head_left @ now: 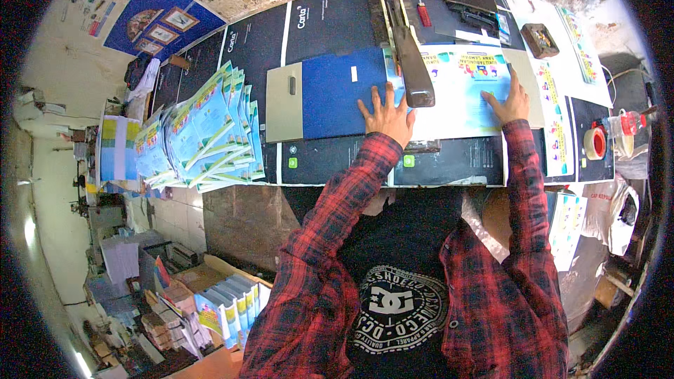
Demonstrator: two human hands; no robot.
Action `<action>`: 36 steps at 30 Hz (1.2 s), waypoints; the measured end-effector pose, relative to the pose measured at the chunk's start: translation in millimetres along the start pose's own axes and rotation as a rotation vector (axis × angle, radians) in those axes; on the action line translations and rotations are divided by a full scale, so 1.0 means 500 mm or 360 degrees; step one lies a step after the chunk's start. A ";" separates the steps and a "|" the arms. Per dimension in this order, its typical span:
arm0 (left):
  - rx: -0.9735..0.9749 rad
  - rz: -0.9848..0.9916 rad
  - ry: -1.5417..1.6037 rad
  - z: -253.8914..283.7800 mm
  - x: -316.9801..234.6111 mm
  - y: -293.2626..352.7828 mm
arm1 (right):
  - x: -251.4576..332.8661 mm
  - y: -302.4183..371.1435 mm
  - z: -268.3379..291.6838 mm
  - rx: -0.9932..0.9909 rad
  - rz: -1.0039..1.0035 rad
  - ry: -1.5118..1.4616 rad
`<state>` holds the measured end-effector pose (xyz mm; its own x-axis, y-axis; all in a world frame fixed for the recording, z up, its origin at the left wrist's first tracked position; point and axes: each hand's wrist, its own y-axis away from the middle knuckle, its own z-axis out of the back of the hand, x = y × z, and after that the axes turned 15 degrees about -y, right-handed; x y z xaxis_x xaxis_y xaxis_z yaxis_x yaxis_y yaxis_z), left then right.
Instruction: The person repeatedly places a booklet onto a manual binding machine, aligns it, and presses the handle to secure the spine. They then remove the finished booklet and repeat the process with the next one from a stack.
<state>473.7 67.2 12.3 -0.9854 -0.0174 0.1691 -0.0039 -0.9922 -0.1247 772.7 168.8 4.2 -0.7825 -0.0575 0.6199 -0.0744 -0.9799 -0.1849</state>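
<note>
A light-blue and white printed sheet (pixel 456 109) lies flat on the dark table, under the end of a long metal-armed tool (pixel 407 45) that looks like a long-reach stapler. My left hand (pixel 387 118) rests with spread fingers where a blue board (pixel 330 91) meets the sheet, left of the metal arm. On the sheet's right edge lies my right hand (pixel 514 104), its thumb apart from the stretched fingers. Neither hand holds anything. The metal arm hides part of the sheet between them. A grey panel (pixel 283 102) adjoins the blue board's left side.
Fanned booklets (pixel 203 130) are piled at the table's left end. Behind the sheet lie a red-handled tool (pixel 424 14) and a dark metal device (pixel 469 0). A wooden block (pixel 540 41) and a red tape roll (pixel 595 144) are at right. Below left stands a box of booklets (pixel 235 305).
</note>
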 end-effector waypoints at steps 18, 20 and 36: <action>-0.0121 -0.0118 0.0269 -0.024 0.109 0.022 | 0.171 0.007 -0.034 0.0403 -0.0207 0.0449; -0.0097 -0.0147 0.0347 -0.019 0.110 0.010 | 0.137 -0.001 -0.025 0.0348 -0.0105 0.0465; -0.0283 -0.0087 0.0527 -0.033 0.133 0.020 | 0.637 0.044 0.118 0.1061 0.0136 -0.0743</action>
<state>405.6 58.2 6.1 -0.9844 0.1049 -0.1412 -0.0589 -0.9531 -0.2969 558.3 117.6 242.5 -0.4201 -0.0664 0.9050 0.4719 -0.8679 0.1553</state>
